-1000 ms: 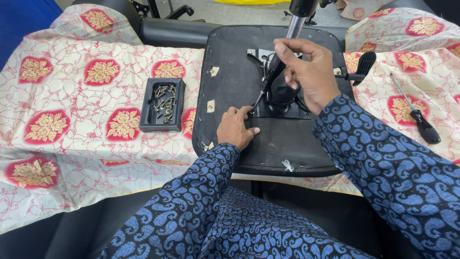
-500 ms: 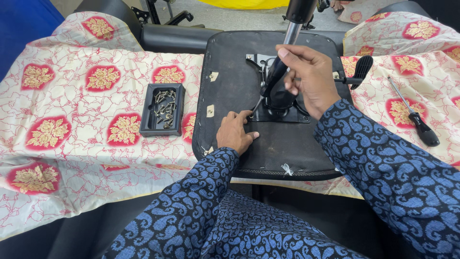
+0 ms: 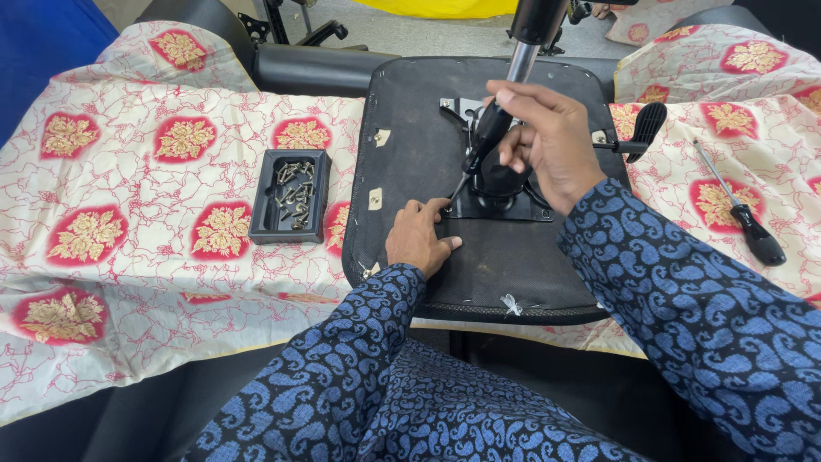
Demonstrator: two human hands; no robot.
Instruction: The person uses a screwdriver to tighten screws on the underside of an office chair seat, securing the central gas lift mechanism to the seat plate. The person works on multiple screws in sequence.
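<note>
Here I look down on a work surface draped in a cream cloth (image 3: 145, 231) printed with red veining and red-and-gold floral medallions; it hangs in folds off the near edge, and a second piece of the same cloth covers the right side. Lying upside down across the middle is a black seat base (image 3: 428, 128), its fabric underside facing up, with a black metal mounting plate (image 3: 500, 205) fixed near its centre and a chrome post (image 3: 523, 60) rising from it. My right hand (image 3: 547, 145) is wrapped around the black handle of a screwdriver (image 3: 483, 145), fingers curled shut on it, the shaft angled down to the plate's near-left corner. My left hand (image 3: 419, 239) rests flat on the seat base just beside that corner, fingers pressed together, their tips touching the plate's edge close to the screwdriver's tip. To the left, on the cloth, sits a small black tray (image 3: 261, 201) holding loose screws. A second screwdriver (image 3: 740, 205) lies well apart on the right cloth. Beyond the surface I see grey floor, black chair parts, something blue at the far left and a yellow edge at the top.
</note>
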